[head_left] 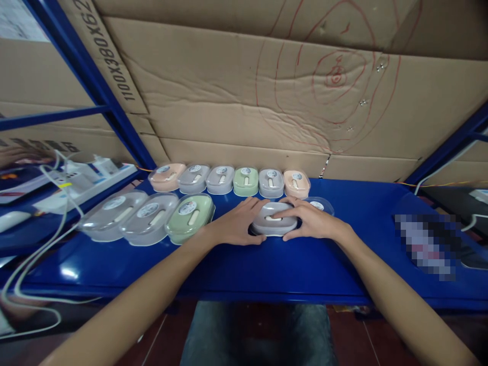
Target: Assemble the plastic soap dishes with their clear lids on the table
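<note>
A grey plastic soap-dish-like box (274, 224) with a white tab on top sits on the blue table in front of me. My left hand (242, 221) is wrapped round its left side, thumb near the front edge. From the right, my right hand (315, 219) grips the same box, with a finger on the white tab. Partly hidden behind that hand lies a clear lid (327, 205) with a round label. Left of my hands stand similar lidded boxes, the nearest being a green box (183, 226) close to my left forearm.
Along the back runs a row of grey, green and peach boxes (246, 183). Grey boxes (110, 218) stand at the front left. Cardboard (229, 91) walls the rear, between blue posts. White cables (38, 244) hang at the left. A blurred-out item (427, 246) lies at the right.
</note>
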Tool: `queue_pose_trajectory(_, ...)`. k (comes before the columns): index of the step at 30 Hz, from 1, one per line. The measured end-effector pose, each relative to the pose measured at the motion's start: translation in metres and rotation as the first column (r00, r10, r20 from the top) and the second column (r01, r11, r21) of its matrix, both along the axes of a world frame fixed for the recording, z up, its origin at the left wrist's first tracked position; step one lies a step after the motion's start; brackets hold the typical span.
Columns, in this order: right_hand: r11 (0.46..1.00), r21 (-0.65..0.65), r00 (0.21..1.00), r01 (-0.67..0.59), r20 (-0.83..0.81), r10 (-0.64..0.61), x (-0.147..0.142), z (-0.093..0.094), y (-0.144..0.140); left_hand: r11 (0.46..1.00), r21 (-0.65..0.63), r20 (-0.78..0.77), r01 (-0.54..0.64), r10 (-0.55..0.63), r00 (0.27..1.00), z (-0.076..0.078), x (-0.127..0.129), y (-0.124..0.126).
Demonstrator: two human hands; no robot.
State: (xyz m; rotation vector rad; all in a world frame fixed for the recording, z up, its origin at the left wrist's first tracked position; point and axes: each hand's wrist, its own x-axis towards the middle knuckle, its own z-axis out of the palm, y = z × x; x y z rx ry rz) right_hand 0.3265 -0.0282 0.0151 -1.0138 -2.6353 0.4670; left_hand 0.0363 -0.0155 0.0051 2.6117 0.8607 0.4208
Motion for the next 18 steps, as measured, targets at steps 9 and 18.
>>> queue_pose_trajectory(9,1.000,0.001,0.997,0.018,-0.071,-0.018,0.000,0.013,-0.004,0.999,-0.039,0.036,-0.025,0.027,0.999,-0.008,0.002,0.004)
queue_pose_trajectory(18,0.914,0.170,0.928,0.368,-0.010,-0.372,0.067,0.019,0.017,0.995,-0.063,0.036,-0.079,0.081,0.996,-0.012,0.002,0.005)
